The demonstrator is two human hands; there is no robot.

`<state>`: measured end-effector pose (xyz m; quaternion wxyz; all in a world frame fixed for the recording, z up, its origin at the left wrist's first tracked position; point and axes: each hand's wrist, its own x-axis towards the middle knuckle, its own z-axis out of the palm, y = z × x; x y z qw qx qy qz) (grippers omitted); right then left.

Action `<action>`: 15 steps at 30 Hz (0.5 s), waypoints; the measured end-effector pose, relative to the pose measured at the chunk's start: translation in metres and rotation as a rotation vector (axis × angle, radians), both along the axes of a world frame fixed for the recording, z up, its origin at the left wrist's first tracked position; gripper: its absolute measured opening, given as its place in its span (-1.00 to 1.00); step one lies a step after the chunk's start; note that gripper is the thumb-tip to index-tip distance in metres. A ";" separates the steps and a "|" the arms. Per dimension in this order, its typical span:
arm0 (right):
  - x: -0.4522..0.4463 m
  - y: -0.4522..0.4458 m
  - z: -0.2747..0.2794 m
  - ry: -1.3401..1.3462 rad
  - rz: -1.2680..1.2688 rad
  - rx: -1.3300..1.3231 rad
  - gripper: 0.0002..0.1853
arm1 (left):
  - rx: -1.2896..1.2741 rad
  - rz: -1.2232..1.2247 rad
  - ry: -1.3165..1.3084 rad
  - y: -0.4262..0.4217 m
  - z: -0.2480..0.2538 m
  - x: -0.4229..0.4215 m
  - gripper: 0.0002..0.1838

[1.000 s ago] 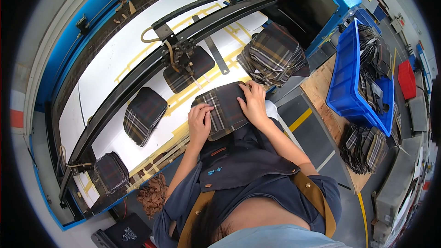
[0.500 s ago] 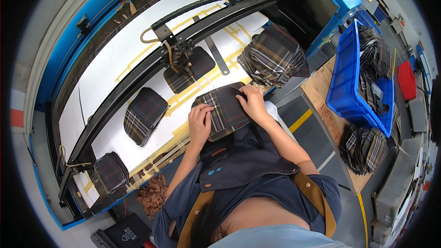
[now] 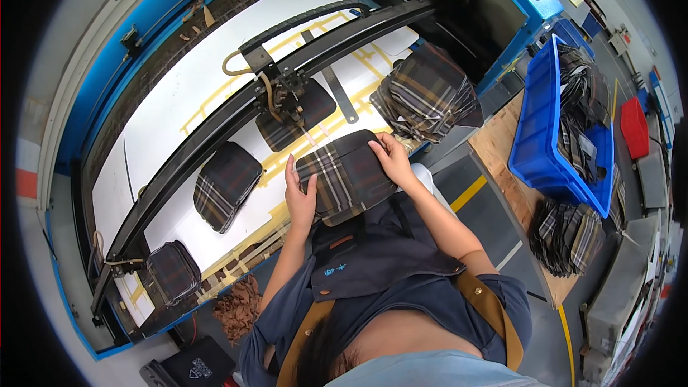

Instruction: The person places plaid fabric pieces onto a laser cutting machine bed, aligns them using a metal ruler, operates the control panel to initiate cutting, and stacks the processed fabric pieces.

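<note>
In front of my body is a stack of dark plaid fabric pieces with rounded corners and white and tan stripes. My left hand grips its left edge, thumb on the top face and fingers along the side. At the upper right corner my right hand pinches the edge, thumb and fingers curled over it. Just beyond, another plaid piece lies under the machine's cutting head. To the left on the white bed is a plaid stack; a smaller one sits at the bed's near left corner.
A tall, uneven plaid pile stands right of the bed. The black gantry beam crosses over the bed. On a wooden board at right are a blue crate of plaid pieces and another plaid bundle. Brown scraps lie below.
My left hand has slid from the top of the held stack to its left edge, thumb now apart from the fingers. My right hand stays on the upper right corner, slightly shifted.
</note>
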<state>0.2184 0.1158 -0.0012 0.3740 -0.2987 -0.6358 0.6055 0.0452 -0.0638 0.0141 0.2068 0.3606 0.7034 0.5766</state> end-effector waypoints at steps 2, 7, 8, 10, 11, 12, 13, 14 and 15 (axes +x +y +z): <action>0.000 0.002 0.000 -0.047 -0.001 0.048 -0.82 | -0.208 0.050 0.091 -0.001 0.014 0.005 -0.32; -0.001 0.000 0.001 -0.064 -0.046 0.083 -0.82 | -0.092 0.060 0.337 0.003 -0.002 0.001 -0.45; -0.001 -0.001 0.000 -0.070 -0.053 0.092 -0.82 | -0.014 0.060 0.422 0.005 -0.005 0.000 -0.48; -0.001 -0.001 0.000 -0.037 -0.046 0.074 -0.82 | 0.072 0.058 0.514 0.007 -0.009 -0.002 -0.56; -0.001 -0.001 0.000 -0.022 -0.043 0.065 -0.82 | 0.087 0.055 0.523 0.008 -0.009 -0.002 -0.61; -0.001 -0.001 0.001 -0.022 -0.042 0.063 -0.82 | 0.103 0.051 0.533 0.009 -0.008 -0.002 -0.64; -0.001 -0.002 0.002 -0.021 -0.042 0.062 -0.82 | 0.036 0.024 0.479 0.007 -0.006 -0.003 -0.67; -0.001 -0.002 0.002 -0.020 -0.041 0.061 -0.82 | -0.030 -0.003 0.426 0.004 -0.001 -0.002 -0.70; 0.000 -0.002 0.002 -0.011 -0.041 0.062 -0.82 | -0.092 -0.029 0.375 0.002 0.003 -0.001 -0.71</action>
